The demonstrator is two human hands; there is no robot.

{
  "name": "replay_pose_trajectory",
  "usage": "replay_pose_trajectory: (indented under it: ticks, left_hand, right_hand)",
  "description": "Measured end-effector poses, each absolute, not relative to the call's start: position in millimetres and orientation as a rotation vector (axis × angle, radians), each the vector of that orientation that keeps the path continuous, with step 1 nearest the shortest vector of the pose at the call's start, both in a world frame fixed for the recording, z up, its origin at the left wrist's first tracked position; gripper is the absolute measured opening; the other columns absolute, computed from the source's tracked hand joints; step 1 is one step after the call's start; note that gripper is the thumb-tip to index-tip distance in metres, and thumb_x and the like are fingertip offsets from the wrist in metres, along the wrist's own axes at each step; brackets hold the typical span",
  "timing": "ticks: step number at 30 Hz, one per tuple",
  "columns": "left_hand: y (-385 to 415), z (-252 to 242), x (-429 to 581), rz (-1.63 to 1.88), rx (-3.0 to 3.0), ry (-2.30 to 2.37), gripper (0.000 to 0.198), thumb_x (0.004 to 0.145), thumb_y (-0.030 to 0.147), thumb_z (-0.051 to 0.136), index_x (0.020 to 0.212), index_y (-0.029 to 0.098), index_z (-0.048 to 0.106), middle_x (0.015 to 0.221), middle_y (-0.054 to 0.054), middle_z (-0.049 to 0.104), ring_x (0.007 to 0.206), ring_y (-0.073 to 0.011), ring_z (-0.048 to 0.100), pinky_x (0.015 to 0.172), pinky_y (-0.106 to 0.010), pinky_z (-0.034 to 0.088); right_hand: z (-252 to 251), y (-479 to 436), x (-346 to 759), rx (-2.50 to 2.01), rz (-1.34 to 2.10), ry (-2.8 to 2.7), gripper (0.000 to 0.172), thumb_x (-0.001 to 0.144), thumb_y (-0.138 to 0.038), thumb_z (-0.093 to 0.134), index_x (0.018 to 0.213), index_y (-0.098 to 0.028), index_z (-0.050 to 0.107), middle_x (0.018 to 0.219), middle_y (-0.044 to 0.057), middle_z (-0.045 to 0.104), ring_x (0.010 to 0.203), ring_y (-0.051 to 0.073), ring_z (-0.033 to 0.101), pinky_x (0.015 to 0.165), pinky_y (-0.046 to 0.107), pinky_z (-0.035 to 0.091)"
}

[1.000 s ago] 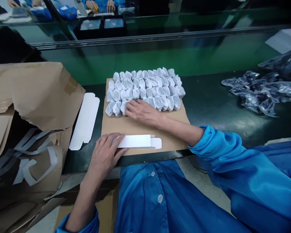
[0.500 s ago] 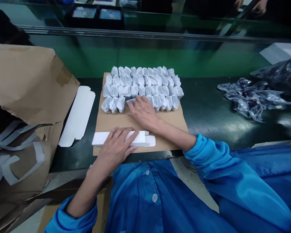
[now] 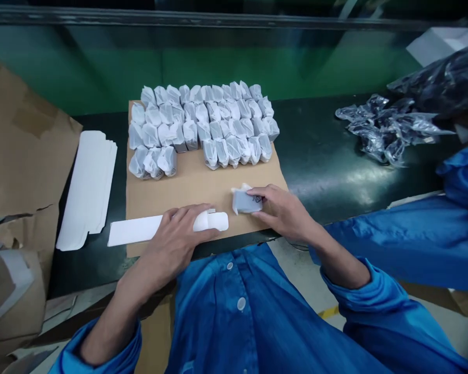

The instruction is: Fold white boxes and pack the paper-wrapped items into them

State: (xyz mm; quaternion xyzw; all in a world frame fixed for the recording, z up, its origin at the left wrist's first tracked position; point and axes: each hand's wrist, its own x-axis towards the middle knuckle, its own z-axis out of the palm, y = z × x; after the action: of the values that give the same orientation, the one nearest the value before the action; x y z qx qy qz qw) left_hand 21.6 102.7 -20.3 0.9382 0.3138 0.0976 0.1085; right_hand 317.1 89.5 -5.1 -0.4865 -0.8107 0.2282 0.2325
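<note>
My left hand [image 3: 179, 234] is closed over a long white carton [image 3: 134, 230] lying at the front of the cardboard sheet [image 3: 203, 191]. An end flap of the carton sticks out to the right of my fingers. Between thumb and fingers my right hand [image 3: 284, 210] grips a small grey block in a thin white wrapper [image 3: 245, 201], just right of the carton's flap end. Small dark print shows on the block by my fingertips. Several rows of similar wrapped blocks [image 3: 218, 127] stand at the back of the sheet, with a gap in the front row.
Flattened white cartons [image 3: 88, 189] lie stacked at left beside a large brown cardboard box [image 3: 19, 156]. On the dark green bench [image 3: 312, 140] to the right is a pile of clear plastic bags holding dark items [image 3: 390, 127]. Another person's blue sleeve [image 3: 462, 171] is at far right.
My right hand has drawn one wrapped block out of the front row and brought it toward me, right of the carton. My left hand stays on the carton. The camera view has shifted.
</note>
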Motion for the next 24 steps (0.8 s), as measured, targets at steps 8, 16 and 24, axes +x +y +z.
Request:
replay_pose_trajectory:
  ticks: [8,16,24]
  left_hand:
    - [96,-19,15,0.489,2.700,0.855,0.031,0.093,0.010,0.053,0.099,0.031,0.074,0.141,-0.007,0.056,0.127,-0.0273,0.053,0.094,-0.042,0.041]
    - [91,-25,20,0.644,2.700,0.984,0.031,0.092,0.008,0.055,0.099,0.031,0.075,0.137,-0.007,0.059,0.124,-0.0260,0.055,0.094,-0.041,0.041]
    - [87,-33,21,0.715,2.783,1.029,0.029,0.093,0.009,0.053,0.098,0.029,0.074,0.133,-0.007,0.061,0.124,-0.0253,0.055,0.095,-0.041,0.040]
  right_hand:
    - [-20,83,275,-1.023,0.824,-2.296,0.036,0.095,-0.010,0.052,0.130,-0.015,0.058,0.127,0.013,0.065,0.118,0.022,0.060,0.102,0.043,0.053]
    - [-39,66,248,-1.206,0.473,-2.186,0.039,0.097,-0.012,0.044,0.135,-0.015,0.052,0.129,0.017,0.063,0.119,0.026,0.059,0.102,0.048,0.053]
    - [-24,74,245,-1.367,0.648,-2.141,0.056,0.093,-0.018,0.058,0.146,-0.015,0.040,0.141,0.018,0.053,0.129,0.028,0.055,0.102,0.048,0.055]
